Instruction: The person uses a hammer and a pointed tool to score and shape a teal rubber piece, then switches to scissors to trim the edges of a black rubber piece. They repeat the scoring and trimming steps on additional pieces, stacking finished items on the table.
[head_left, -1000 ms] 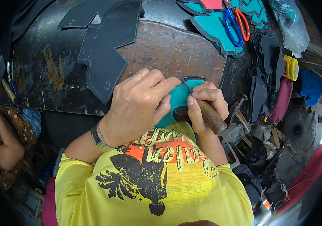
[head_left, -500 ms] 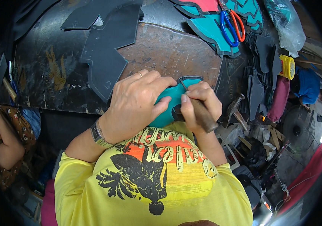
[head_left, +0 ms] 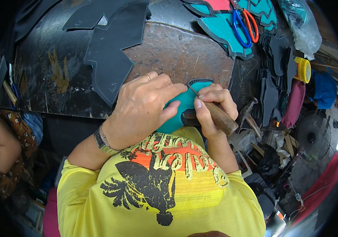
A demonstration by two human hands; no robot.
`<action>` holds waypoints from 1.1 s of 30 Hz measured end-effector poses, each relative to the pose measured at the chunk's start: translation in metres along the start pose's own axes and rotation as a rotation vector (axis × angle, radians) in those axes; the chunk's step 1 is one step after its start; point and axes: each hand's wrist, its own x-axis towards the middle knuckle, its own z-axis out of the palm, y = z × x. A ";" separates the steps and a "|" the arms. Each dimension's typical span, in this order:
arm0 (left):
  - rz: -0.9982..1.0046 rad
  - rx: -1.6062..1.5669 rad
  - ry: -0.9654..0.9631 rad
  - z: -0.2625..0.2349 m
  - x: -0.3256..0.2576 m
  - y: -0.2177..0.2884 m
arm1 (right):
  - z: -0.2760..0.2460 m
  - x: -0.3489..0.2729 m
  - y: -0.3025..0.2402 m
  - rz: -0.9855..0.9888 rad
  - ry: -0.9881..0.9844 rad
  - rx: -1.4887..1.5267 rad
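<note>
My right hand (head_left: 215,104) is closed around the wooden handle of an awl (head_left: 225,120), whose thin metal shaft points up and left onto a teal piece with a dark edge (head_left: 182,103). That piece looks like cut leather or lined fabric and lies at the table's near edge, partly over my lap. My left hand (head_left: 145,98) grips and presses it from the left, thumb on the teal face and index finger by its upper edge. The other left fingers are curled, and what lies beneath them is hidden.
Black cut pieces (head_left: 109,59) lie on the dark table left of a brown board (head_left: 177,51). Scissors (head_left: 244,27) with blue and red handles rest on more teal pieces. A hammer (head_left: 250,112) sits at the right edge. Another person's arm (head_left: 6,146) is at left.
My right hand has shifted slightly right, and the awl's handle has swung rightward and up a little. My left hand stays in place on the teal piece.
</note>
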 end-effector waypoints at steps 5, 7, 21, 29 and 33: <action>0.005 -0.001 0.014 0.000 0.001 0.000 | 0.000 0.001 0.000 -0.025 0.004 -0.019; 0.002 -0.002 0.015 0.000 0.001 0.000 | 0.000 0.001 0.001 -0.020 0.009 -0.002; -0.122 -0.056 0.045 -0.003 0.001 0.006 | 0.006 0.003 -0.003 -0.087 -0.009 -0.125; -0.049 -0.074 -0.003 -0.005 -0.001 0.002 | 0.003 -0.001 0.002 -0.086 0.005 -0.048; 0.023 0.013 0.022 -0.001 -0.003 0.006 | -0.001 -0.004 0.007 -0.030 0.019 0.162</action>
